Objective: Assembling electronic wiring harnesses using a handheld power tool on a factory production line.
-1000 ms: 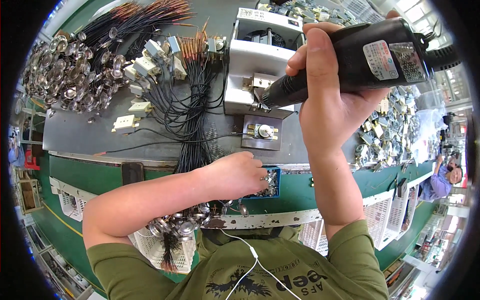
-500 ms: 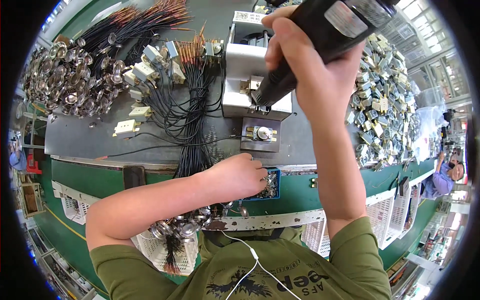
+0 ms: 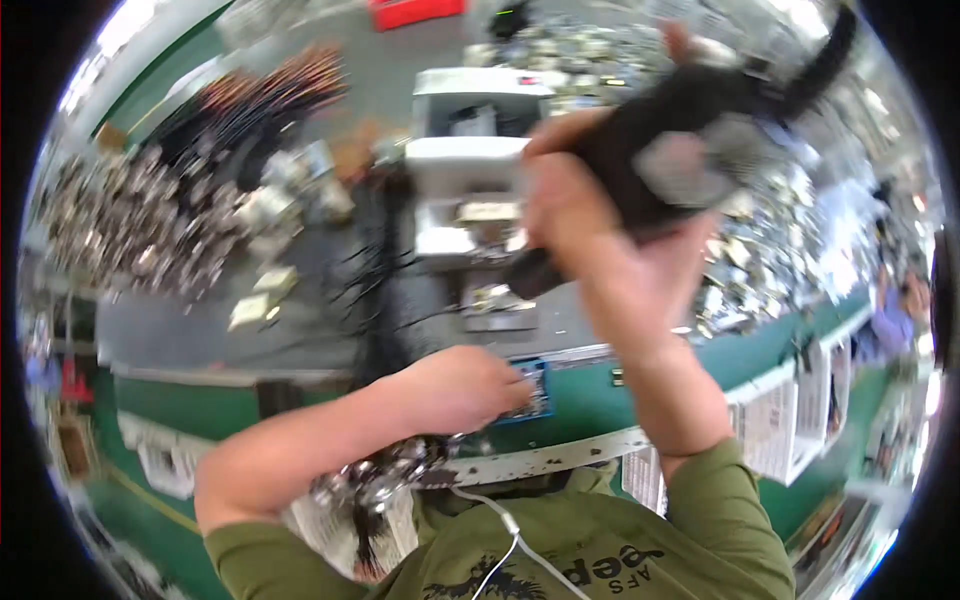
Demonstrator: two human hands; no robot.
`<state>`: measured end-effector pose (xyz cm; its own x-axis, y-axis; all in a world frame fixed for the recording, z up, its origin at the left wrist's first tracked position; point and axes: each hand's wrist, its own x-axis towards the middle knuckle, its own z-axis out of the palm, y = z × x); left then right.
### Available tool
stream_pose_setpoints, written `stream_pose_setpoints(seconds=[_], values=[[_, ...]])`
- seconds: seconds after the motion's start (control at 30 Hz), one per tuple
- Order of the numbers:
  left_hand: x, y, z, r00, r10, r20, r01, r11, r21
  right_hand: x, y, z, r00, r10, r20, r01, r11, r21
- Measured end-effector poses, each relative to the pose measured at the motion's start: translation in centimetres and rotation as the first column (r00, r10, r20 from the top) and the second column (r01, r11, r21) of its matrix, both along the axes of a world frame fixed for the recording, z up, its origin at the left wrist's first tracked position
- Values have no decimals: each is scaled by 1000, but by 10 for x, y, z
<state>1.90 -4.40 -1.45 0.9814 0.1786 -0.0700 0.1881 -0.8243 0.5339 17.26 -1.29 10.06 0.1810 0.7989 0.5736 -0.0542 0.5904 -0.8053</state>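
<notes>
My right hand (image 3: 640, 265) is wrapped around a thick black power tool that looks like an electric screwdriver (image 3: 625, 165). Its narrow nose tilts down to the left, beside a small dark block with a metal-topped part (image 3: 500, 298) on it. Behind that block stands a pale metal fixture (image 3: 468, 150), apart from the tool's nose. My left hand (image 3: 458, 385) lies at the bench's near edge, fingers curled down into a small blue tray (image 3: 545, 400) of tiny metal parts. Its fingertips are blurred, and whatever they pinch is hidden.
Black wires (image 3: 378, 250) hang over the front edge beside my left forearm. Round metal pieces (image 3: 140, 225) are heaped at left, pale switch-like parts (image 3: 740, 270) at right. White baskets (image 3: 790, 420) stand below the bench. A person (image 3: 892, 315) is at far right.
The screwdriver has come off the fixture, its nose now lower and nearer me. The whole view has shifted and blurred. My left hand stays at the blue tray.
</notes>
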Motion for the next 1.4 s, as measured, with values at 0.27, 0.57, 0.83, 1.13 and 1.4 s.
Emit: stream_pose_setpoints(seconds=[0.27,0.57,0.83,1.13,1.4], values=[[7,17,48,968,227,103,-232,972,40,19,13,-15,997,-57,54,45,977,209],[-9,44,5,873,388,297,-483,774,410,29,9,-8,994,109,-2,-109,991,73],[-31,36,-29,755,538,374,-641,724,254,20,5,-9,981,192,7,-192,980,58],[-2,40,-4,779,466,419,-600,747,286,32,-1,-7,985,171,26,-167,978,-121],[-7,31,-8,678,588,441,-666,745,32,17,15,-39,983,88,162,-104,990,93]])
